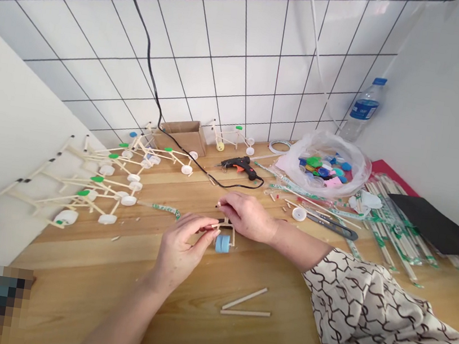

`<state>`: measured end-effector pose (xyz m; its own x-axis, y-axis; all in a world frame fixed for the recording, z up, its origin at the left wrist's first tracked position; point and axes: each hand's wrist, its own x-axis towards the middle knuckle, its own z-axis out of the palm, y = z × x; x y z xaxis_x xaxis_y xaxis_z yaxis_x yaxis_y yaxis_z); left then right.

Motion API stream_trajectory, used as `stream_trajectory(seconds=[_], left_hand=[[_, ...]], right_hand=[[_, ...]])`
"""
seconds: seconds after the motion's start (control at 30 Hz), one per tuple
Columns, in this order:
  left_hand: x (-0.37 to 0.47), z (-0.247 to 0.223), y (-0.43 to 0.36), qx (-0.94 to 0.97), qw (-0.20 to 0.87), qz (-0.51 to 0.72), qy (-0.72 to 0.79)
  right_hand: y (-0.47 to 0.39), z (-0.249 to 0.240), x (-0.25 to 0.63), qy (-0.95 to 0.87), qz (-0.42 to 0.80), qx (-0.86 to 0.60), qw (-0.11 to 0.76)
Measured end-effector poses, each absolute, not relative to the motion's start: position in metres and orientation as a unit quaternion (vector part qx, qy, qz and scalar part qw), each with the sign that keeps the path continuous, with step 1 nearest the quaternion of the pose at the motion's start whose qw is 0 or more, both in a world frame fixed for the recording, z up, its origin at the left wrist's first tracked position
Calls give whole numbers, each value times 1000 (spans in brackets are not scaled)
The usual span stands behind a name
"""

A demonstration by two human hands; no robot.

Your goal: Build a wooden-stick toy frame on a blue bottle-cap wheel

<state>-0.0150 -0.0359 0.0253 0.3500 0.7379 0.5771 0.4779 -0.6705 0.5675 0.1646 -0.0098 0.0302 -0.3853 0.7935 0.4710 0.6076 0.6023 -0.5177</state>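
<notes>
A small frame of pale sticks (234, 236) with a blue round cap wheel (223, 244) at its near end is between my hands, low over the wooden table. My left hand (188, 240) pinches the frame's left side between thumb and fingers, beside a dark piece. From the right, my right hand (244, 215) closes its fingers on the frame's upper part; its fingertips partly hide what they grip. Two loose pale sticks (246, 312) lie on the table nearer to me, meeting at their left ends.
Several stick models with white wheels (107, 219) stand at the left. Behind my hands lie a black glue gun (241, 165) and a cardboard box (183, 134). At the right are a bag of caps (356, 181), a utility knife (333, 226), wrapped sticks (400, 230) and a bottle (363, 111).
</notes>
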Motion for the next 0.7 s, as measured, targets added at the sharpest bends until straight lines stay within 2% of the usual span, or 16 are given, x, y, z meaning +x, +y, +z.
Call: stream_trajectory(seconds=[0.7], left_hand=[[-13, 26, -34, 819, 131, 447, 334]], right_hand=[[-10, 31, 164, -821, 135, -434, 345]])
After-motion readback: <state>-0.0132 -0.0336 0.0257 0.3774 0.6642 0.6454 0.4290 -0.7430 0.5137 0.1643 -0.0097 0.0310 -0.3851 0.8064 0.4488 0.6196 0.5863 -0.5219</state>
